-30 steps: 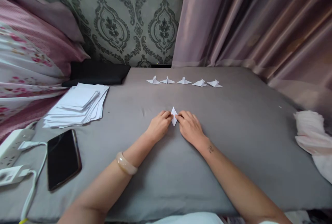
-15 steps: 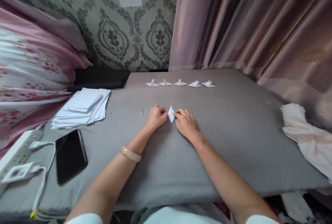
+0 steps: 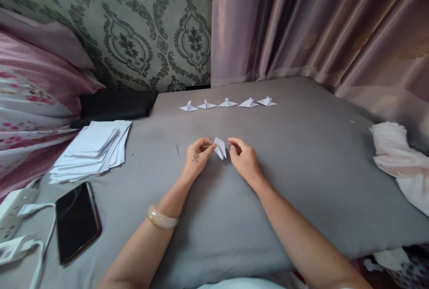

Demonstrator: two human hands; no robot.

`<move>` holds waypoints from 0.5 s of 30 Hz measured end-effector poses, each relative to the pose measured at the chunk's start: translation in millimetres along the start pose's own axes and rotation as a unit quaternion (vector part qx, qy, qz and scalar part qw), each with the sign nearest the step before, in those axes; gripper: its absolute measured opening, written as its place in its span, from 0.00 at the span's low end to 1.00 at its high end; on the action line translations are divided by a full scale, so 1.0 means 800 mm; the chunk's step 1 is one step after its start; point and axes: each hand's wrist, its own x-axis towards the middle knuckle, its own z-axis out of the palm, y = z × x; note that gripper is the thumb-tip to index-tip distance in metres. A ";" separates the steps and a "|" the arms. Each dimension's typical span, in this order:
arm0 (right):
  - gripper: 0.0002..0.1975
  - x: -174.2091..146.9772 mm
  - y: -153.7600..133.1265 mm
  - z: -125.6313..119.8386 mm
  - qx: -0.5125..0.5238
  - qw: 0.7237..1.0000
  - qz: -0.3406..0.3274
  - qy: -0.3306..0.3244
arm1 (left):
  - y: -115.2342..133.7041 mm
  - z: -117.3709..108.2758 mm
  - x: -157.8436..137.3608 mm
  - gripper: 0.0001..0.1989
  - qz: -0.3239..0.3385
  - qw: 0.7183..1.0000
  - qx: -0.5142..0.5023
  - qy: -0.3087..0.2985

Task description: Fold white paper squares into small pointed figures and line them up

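A small folded piece of white paper (image 3: 220,148) is between my hands, its two narrow points turned down toward me. My left hand (image 3: 199,155) pinches its left edge between thumb and fingers. Just right of the paper is my right hand (image 3: 244,157), its thumb and fingers curled and slightly apart, with a small gap to the paper. Farther back on the grey cloth stand several folded paper cranes (image 3: 228,102) in a row, wings spread.
A stack of white paper sheets (image 3: 90,150) lies at the left, near a black folded item (image 3: 117,105). Closer in are a phone (image 3: 77,222) and a white power strip (image 3: 15,211) with cables. Pale crumpled cloth (image 3: 395,155) lies at the right edge.
The folded paper has gone from an upright diamond to a shape with two separate points hanging down. My right hand has let go of it and moved slightly right. The view has shifted.
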 end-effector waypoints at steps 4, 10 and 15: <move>0.11 -0.004 -0.013 -0.004 0.041 0.999 -0.002 0.033 | 0.008 0.004 -0.006 0.09 0.014 0.995 -0.101 0.010; 0.09 -0.006 -0.023 -0.009 0.077 0.996 0.019 0.026 | 0.017 0.003 -0.016 0.06 0.086 0.991 -0.103 0.013; 0.09 -0.005 -0.030 -0.015 0.131 0.991 0.020 -0.023 | 0.023 0.003 -0.019 0.05 0.104 0.987 -0.123 -0.012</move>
